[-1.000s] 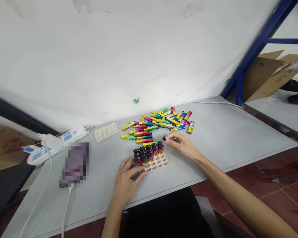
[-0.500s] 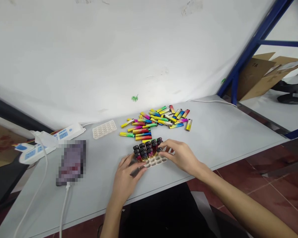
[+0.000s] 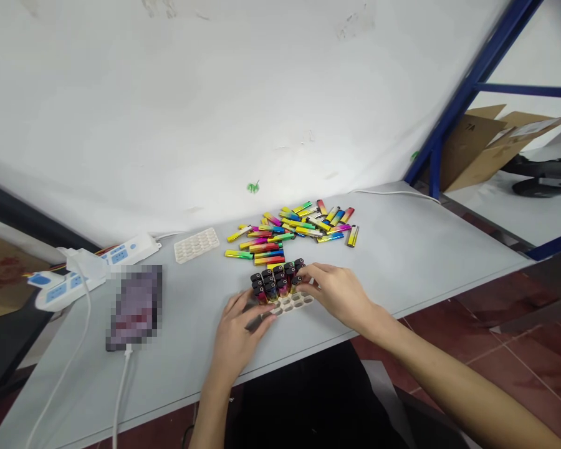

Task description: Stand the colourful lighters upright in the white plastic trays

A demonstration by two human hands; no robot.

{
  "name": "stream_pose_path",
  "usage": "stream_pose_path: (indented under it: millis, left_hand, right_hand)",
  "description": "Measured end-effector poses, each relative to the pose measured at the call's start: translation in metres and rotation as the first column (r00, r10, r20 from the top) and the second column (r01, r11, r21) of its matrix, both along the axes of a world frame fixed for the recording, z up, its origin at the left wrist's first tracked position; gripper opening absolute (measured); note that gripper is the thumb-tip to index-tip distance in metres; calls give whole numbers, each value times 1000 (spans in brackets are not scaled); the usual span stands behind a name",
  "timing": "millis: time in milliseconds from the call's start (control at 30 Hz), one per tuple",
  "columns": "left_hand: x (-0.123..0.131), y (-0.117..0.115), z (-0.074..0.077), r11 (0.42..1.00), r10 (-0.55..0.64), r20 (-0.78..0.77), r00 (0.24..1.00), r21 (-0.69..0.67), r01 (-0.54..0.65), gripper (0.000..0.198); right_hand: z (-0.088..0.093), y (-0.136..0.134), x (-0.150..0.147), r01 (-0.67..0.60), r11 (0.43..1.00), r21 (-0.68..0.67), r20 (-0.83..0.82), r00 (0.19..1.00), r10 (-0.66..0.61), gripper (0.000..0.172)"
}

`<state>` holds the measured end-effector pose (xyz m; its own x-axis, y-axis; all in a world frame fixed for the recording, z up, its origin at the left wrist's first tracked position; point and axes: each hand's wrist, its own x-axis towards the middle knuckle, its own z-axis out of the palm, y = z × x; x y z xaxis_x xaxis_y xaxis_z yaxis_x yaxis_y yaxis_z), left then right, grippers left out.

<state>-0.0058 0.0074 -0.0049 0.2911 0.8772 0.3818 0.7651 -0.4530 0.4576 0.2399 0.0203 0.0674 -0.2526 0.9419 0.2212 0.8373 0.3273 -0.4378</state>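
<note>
In front of me stands a white tray with holes [image 3: 287, 305], its back rows filled with upright black-topped lighters [image 3: 269, 280]; the front holes show bare. My left hand [image 3: 237, 333] curls around the tray's left end, fingers behind and thumb at the front edge. My right hand [image 3: 339, 293] is closed at the tray's right side, pinching a lighter [image 3: 297, 280] by its top, upright beside the standing ones. Its lower part is partly hidden by my fingers. Behind the tray lies a loose pile of shiny multicoloured lighters [image 3: 285, 227].
A second white holed tray [image 3: 196, 246] lies at the back left. Left of it are a white power strip [image 3: 131, 249] and a blurred-out phone-like device [image 3: 134, 308] with a white cable [image 3: 119, 393]. A blue metal frame [image 3: 467, 100] and cardboard box [image 3: 477, 146] stand right.
My right hand has moved slightly left with the lighter, bringing it closer to the standing rows. My left hand stays at the tray's end. The view has shifted a little.
</note>
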Motion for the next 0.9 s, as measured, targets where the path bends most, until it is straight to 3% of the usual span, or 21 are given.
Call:
stream_pose_path:
  millis: [133, 233, 367, 433, 567, 733, 833, 900]
  left_hand:
    - [0, 1, 0, 1000, -12, 0, 1000, 7, 12, 18]
    - [0, 0, 1, 1000, -14, 4, 1000, 26, 14, 18]
    - [0, 0, 2, 1000, -8, 2, 1000, 21, 8, 17]
    - [1, 0, 3, 1000, -13, 8, 1000, 11, 13, 17]
    - [1, 0, 2, 1000, -12, 19, 1000, 7, 11, 17]
    - [1, 0, 3, 1000, -6, 15, 1000, 14, 6, 16]
    - [1, -1, 2, 1000, -9, 21, 1000, 5, 9, 17]
    - [1, -1, 1, 1000, -5, 22, 1000, -4, 5, 17]
  right_hand:
    - [-2, 1, 5, 56, 998, 4, -93, 994, -56, 16]
    - [-4, 16, 25, 235, 971, 44, -95, 968, -230, 30]
    - [-17, 53, 68, 533, 842, 84, 42, 842, -537, 38]
    - [-27, 68, 88, 617, 783, 82, 151, 769, -621, 45]
    - [-36, 79, 112, 639, 766, -68, 253, 754, -607, 40]
    - [-20, 69, 113, 642, 763, -76, 242, 754, -610, 30]
    - [-9, 64, 100, 556, 829, -49, 39, 831, -555, 12]
    - [-5, 64, 87, 399, 905, -151, -218, 879, -424, 5]
